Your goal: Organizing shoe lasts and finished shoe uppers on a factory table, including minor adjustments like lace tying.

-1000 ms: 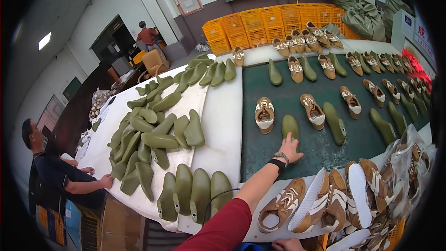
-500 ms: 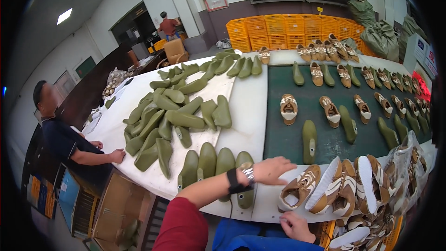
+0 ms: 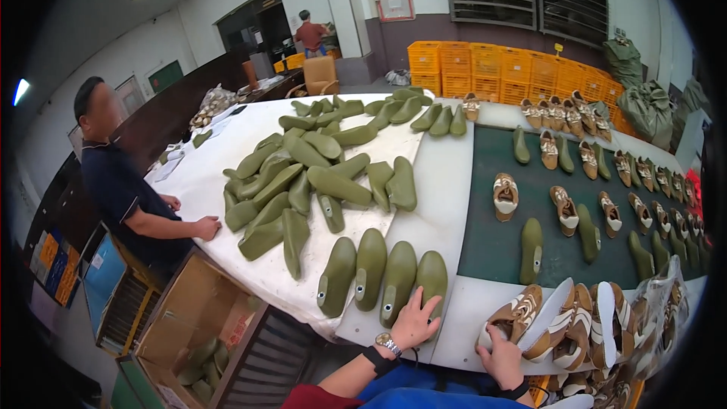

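Four-square along the table's near edge stand several green shoe lasts; my left hand [image 3: 413, 324] is at the heel end of the rightmost shoe last [image 3: 432, 274], fingers spread against it. My right hand [image 3: 503, 359] has its fingers at the heel collar of a brown-and-white sneaker [image 3: 519, 313], closed on it. Part of that grip is hidden by the hand. Just right of this shoe lie a white-soled sneaker [image 3: 547, 320] on its side and another brown sneaker [image 3: 573, 326].
Many green lasts [image 3: 303, 151] are heaped on the white table [image 3: 216, 136]. Sneakers and lasts stand in rows on a dark green surface [image 3: 485, 257]. A person [image 3: 125, 189] stands at the left beside a cardboard box [image 3: 178, 310] of lasts. Orange crates [image 3: 485, 68] line the back wall.
My left hand has drawn back from above the sneaker to the rightmost near last. My right hand has moved up from the table edge onto the sneaker's heel. The view has shifted left.
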The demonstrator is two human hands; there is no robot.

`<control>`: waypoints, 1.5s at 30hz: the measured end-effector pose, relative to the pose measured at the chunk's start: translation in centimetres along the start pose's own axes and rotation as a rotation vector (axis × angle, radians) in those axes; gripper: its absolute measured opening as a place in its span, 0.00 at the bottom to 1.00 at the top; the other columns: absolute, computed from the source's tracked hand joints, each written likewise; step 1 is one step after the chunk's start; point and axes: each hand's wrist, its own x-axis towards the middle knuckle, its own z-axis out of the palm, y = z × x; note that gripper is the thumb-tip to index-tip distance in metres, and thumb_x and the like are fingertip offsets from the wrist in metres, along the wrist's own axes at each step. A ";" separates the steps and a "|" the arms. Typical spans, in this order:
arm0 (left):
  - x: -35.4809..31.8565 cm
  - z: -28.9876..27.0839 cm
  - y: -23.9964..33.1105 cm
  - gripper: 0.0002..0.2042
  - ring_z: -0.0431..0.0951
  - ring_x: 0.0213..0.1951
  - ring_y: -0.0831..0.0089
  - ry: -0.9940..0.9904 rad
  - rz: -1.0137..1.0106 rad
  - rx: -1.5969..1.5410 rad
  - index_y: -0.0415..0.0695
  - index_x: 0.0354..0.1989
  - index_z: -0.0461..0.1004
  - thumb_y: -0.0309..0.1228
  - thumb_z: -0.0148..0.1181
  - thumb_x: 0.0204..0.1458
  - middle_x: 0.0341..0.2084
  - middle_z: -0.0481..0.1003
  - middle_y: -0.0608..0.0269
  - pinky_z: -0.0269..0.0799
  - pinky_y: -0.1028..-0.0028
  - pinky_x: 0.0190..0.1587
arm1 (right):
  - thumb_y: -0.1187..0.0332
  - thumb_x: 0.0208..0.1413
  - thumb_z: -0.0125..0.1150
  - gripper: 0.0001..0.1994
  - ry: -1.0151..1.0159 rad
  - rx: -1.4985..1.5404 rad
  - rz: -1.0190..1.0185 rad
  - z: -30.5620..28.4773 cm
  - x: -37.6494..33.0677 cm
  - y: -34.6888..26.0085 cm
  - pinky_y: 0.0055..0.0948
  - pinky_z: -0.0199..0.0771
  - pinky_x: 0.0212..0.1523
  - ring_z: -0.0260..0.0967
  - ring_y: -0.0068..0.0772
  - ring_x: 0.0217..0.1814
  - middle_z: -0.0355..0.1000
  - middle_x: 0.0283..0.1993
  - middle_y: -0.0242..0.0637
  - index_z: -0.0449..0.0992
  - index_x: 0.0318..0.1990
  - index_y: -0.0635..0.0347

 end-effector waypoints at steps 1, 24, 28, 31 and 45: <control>0.3 -0.2 0.3 0.26 0.66 0.53 0.41 0.002 0.016 -0.006 0.48 0.57 0.64 0.38 0.60 0.47 0.57 0.58 0.34 0.61 0.56 0.56 | 0.62 0.46 0.64 0.22 -0.022 0.002 0.015 -0.2 0.3 0.0 0.47 0.71 0.31 0.72 0.53 0.29 0.74 0.27 0.47 0.69 0.50 0.55; 0.5 1.0 8.0 0.18 0.75 0.33 0.54 -0.142 0.150 0.028 0.43 0.49 0.69 0.30 0.57 0.48 0.32 0.71 0.53 0.73 0.61 0.34 | 0.66 0.42 0.66 0.24 0.000 0.189 -0.141 -4.0 0.9 -2.7 0.40 0.72 0.33 0.70 0.46 0.37 0.65 0.40 0.42 0.70 0.50 0.52; 1.4 0.7 8.2 0.17 0.74 0.31 0.52 -0.051 0.203 -0.041 0.39 0.47 0.69 0.28 0.58 0.47 0.28 0.72 0.51 0.72 0.61 0.32 | 0.74 0.42 0.60 0.21 0.214 0.276 -0.108 -3.2 2.0 -1.7 0.40 0.73 0.35 0.70 0.48 0.37 0.66 0.37 0.44 0.71 0.49 0.55; 3.2 -1.1 8.8 0.14 0.73 0.29 0.51 0.096 0.266 -0.087 0.39 0.43 0.71 0.25 0.58 0.46 0.27 0.71 0.49 0.71 0.61 0.31 | 0.77 0.43 0.59 0.20 0.347 0.361 -0.167 -3.7 4.3 -2.1 0.38 0.73 0.37 0.69 0.49 0.38 0.66 0.38 0.45 0.70 0.48 0.59; 3.4 -3.7 10.9 0.24 0.74 0.31 0.57 0.094 0.216 -0.210 0.37 0.54 0.65 0.20 0.58 0.46 0.30 0.72 0.52 0.71 0.66 0.34 | 0.82 0.40 0.58 0.13 0.528 0.508 -0.227 -5.1 3.9 -2.1 0.24 0.68 0.26 0.65 0.28 0.25 0.65 0.30 0.37 0.71 0.38 0.65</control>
